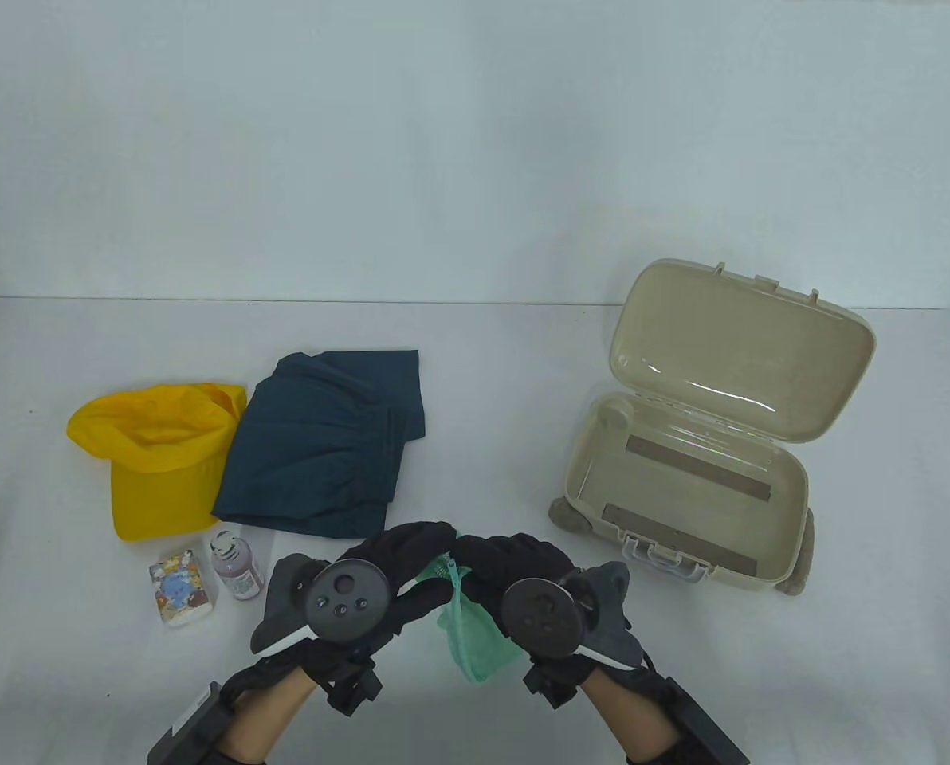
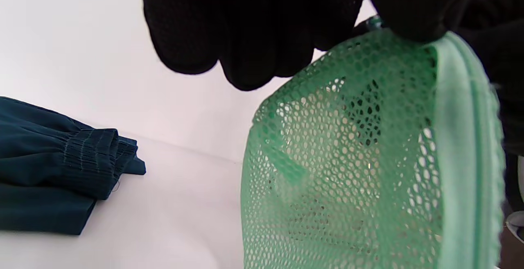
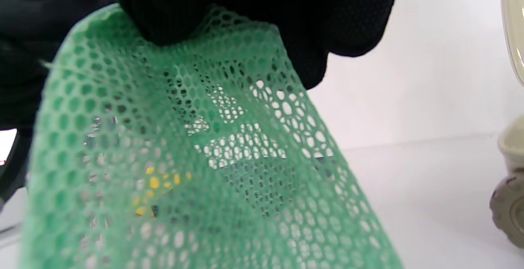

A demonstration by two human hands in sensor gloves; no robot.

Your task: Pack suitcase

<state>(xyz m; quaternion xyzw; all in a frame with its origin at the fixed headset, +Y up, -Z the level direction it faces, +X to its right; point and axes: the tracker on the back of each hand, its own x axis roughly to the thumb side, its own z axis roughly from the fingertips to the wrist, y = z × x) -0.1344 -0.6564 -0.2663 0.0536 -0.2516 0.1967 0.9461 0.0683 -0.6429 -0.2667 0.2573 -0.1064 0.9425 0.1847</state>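
A beige suitcase [image 1: 778,486] lies open on the right of the table, its lid raised behind it. Both hands hold a green mesh pouch [image 1: 467,629] up at the front middle. My left hand [image 1: 411,554] pinches the pouch's top edge, also seen in the left wrist view [image 2: 368,158]. My right hand [image 1: 495,558] pinches the top edge from the other side, and the mesh fills the right wrist view [image 3: 204,170]. A dark teal garment [image 1: 327,446], a yellow cloth bag [image 1: 156,454], a small bottle [image 1: 236,566] and a small printed pack [image 1: 180,590] lie on the left.
The table [image 1: 475,358] is covered in white cloth, with a white wall behind. The suitcase's wheel [image 3: 507,207] shows at the right edge of the right wrist view. The teal garment's cuff [image 2: 82,154] lies left of the pouch.
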